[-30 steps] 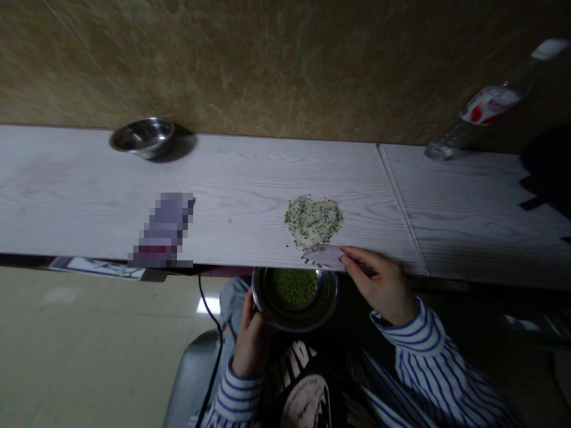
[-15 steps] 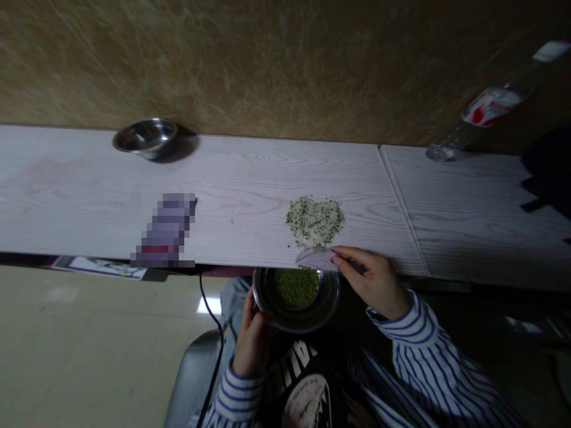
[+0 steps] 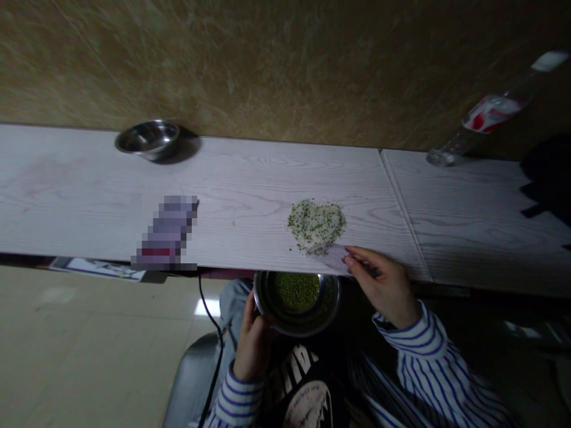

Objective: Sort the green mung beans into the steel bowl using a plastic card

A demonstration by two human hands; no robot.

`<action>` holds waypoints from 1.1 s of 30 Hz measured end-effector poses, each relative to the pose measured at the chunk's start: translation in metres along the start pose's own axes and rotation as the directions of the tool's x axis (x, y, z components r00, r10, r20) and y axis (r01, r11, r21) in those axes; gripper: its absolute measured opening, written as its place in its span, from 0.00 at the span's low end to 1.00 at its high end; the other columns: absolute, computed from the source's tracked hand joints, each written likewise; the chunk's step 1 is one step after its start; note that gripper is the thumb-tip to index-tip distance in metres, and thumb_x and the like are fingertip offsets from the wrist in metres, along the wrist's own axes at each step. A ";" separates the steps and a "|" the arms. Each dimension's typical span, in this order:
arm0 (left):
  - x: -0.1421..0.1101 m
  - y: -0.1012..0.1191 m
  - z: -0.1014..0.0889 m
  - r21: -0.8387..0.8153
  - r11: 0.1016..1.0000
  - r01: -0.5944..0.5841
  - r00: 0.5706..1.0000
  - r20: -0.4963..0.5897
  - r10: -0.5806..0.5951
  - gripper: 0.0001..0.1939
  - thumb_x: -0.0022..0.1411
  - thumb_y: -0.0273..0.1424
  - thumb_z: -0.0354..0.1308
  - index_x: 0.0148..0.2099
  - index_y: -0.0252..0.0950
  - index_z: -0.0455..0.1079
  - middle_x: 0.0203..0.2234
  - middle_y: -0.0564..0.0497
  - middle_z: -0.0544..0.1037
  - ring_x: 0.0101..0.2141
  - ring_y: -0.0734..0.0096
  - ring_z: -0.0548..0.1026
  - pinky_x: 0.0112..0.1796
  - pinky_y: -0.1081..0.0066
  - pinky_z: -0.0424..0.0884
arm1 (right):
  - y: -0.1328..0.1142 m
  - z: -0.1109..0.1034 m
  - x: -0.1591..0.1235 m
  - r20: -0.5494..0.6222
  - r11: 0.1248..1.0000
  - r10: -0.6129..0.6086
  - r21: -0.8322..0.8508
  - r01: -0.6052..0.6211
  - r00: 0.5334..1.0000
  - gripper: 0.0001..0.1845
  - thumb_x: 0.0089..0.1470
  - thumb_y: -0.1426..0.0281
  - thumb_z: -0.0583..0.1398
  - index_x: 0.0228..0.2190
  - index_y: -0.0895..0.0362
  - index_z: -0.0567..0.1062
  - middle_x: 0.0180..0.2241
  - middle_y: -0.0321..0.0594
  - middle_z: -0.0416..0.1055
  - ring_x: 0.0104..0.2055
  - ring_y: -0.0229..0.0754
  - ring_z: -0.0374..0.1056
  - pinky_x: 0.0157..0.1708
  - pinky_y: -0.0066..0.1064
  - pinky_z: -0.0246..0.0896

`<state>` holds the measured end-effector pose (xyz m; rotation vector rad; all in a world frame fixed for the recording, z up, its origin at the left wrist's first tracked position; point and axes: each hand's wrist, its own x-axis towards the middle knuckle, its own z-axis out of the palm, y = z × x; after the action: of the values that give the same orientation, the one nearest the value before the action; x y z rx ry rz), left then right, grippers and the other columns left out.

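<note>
My left hand [image 3: 255, 345] grips the left rim of a steel bowl [image 3: 307, 326], held just below the table's front edge. Green mung beans [image 3: 297, 291] cover part of the bowl's bottom. Between the thumb and fingers of my right hand [image 3: 386, 282] is a thin, clear plastic piece [image 3: 331, 255], its exact kind unclear. Its far end touches the near side of a pile of white grains mixed with green beans [image 3: 317, 223] on the white wood-grain table [image 3: 250, 196].
Toward the wall at the left stands another steel bowl [image 3: 149, 141]. A blurred-out phone-like object [image 3: 167, 232] lies near the front edge. At the right are a clear bottle [image 3: 486, 113] with a white cap and a dark object [image 3: 546, 178]. A black cable [image 3: 214, 321] hangs down.
My right hand has shifted slightly right with the plastic piece, whose end now lies at the pile's near edge. The left hand and bowl stay almost where they were.
</note>
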<state>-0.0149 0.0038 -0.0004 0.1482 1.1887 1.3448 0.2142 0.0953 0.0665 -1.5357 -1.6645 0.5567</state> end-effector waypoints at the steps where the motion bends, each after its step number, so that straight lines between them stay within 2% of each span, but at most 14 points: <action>1: 0.000 0.000 0.000 0.000 1.000 0.002 1.000 0.003 -0.002 0.32 0.50 0.28 0.67 0.59 0.47 0.71 0.50 0.47 0.78 0.45 0.57 0.76 0.41 0.63 0.76 | -0.001 0.003 0.000 -0.010 1.000 0.001 0.000 -0.001 1.000 0.13 0.57 0.65 0.62 0.41 0.57 0.83 0.33 0.44 0.83 0.30 0.43 0.79 0.33 0.33 0.77; 5: 0.000 0.001 -0.001 0.014 1.000 -0.016 1.000 0.008 0.016 0.31 0.51 0.29 0.67 0.58 0.48 0.72 0.49 0.47 0.79 0.44 0.57 0.76 0.39 0.64 0.76 | -0.014 0.018 0.000 -0.052 0.999 -0.038 0.009 0.038 0.998 0.14 0.58 0.67 0.61 0.44 0.57 0.81 0.33 0.44 0.83 0.30 0.42 0.79 0.32 0.32 0.76; 9: 0.000 0.000 0.000 0.029 0.999 -0.018 1.000 -0.004 0.018 0.34 0.51 0.28 0.64 0.62 0.47 0.69 0.44 0.49 0.80 0.38 0.60 0.77 0.37 0.63 0.77 | -0.037 0.035 0.001 -0.047 0.987 -0.159 -0.030 0.158 0.986 0.16 0.59 0.71 0.60 0.48 0.56 0.78 0.35 0.44 0.82 0.32 0.42 0.79 0.36 0.32 0.77; 13: -0.001 0.001 0.000 0.006 1.000 0.006 1.000 -0.017 -0.006 0.38 0.50 0.27 0.63 0.65 0.47 0.65 0.48 0.48 0.79 0.41 0.60 0.77 0.42 0.62 0.76 | -0.055 0.049 0.002 0.025 0.940 -0.317 -0.121 0.318 0.948 0.16 0.60 0.75 0.57 0.48 0.55 0.77 0.37 0.44 0.82 0.34 0.43 0.78 0.38 0.33 0.76; 16: -0.002 0.003 0.000 -0.005 1.000 0.013 1.000 0.000 -0.013 0.37 0.51 0.27 0.63 0.64 0.47 0.65 0.49 0.48 0.79 0.45 0.59 0.77 0.44 0.62 0.75 | -0.058 0.054 0.003 0.058 0.904 -0.382 -0.186 0.386 0.922 0.16 0.61 0.76 0.55 0.47 0.57 0.77 0.35 0.45 0.81 0.35 0.45 0.78 0.37 0.34 0.75; 19: -0.002 0.003 0.000 -0.017 1.000 0.013 1.000 0.009 -0.013 0.34 0.52 0.27 0.64 0.62 0.47 0.68 0.49 0.48 0.79 0.44 0.59 0.77 0.44 0.62 0.76 | -0.053 0.051 0.004 0.042 0.895 -0.378 -0.238 0.377 0.925 0.16 0.60 0.77 0.55 0.47 0.59 0.76 0.34 0.46 0.80 0.33 0.45 0.77 0.35 0.34 0.75; 23: -0.001 0.002 -0.001 -0.019 1.000 -0.005 1.000 -0.006 0.005 0.30 0.52 0.28 0.65 0.58 0.47 0.71 0.51 0.47 0.78 0.46 0.57 0.76 0.40 0.63 0.77 | -0.042 0.036 0.002 0.042 0.911 -0.314 -0.268 0.313 0.948 0.16 0.59 0.75 0.56 0.48 0.58 0.76 0.34 0.44 0.80 0.31 0.44 0.77 0.33 0.33 0.74; 27: 0.002 0.000 -0.004 -0.003 1.000 0.022 1.000 0.008 -0.022 0.29 0.52 0.29 0.67 0.57 0.48 0.72 0.51 0.46 0.78 0.45 0.57 0.76 0.38 0.64 0.77 | -0.032 0.018 0.004 0.033 0.937 -0.271 -0.219 0.271 0.962 0.16 0.60 0.74 0.57 0.48 0.56 0.77 0.33 0.42 0.81 0.31 0.43 0.77 0.33 0.32 0.74; 30: 0.003 -0.001 -0.005 0.004 1.000 0.009 1.000 0.004 -0.009 0.33 0.51 0.31 0.68 0.60 0.48 0.69 0.53 0.45 0.77 0.48 0.53 0.76 0.38 0.63 0.78 | -0.030 0.009 0.021 0.003 0.928 -0.312 -0.214 0.305 0.950 0.15 0.61 0.73 0.57 0.48 0.56 0.78 0.36 0.43 0.82 0.34 0.43 0.77 0.37 0.33 0.73; 33: 0.003 0.000 -0.004 0.037 0.999 -0.005 1.000 0.004 0.005 0.32 0.51 0.31 0.66 0.60 0.47 0.70 0.52 0.45 0.77 0.49 0.52 0.76 0.40 0.62 0.77 | -0.034 0.008 0.054 0.057 0.873 -0.414 -0.260 0.414 0.909 0.14 0.62 0.73 0.57 0.47 0.56 0.78 0.41 0.45 0.82 0.41 0.45 0.77 0.43 0.37 0.70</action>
<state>-0.0185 0.0042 -0.0045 0.1805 1.2110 1.3271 0.1890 0.1430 0.1010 -1.2928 -2.0590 0.1042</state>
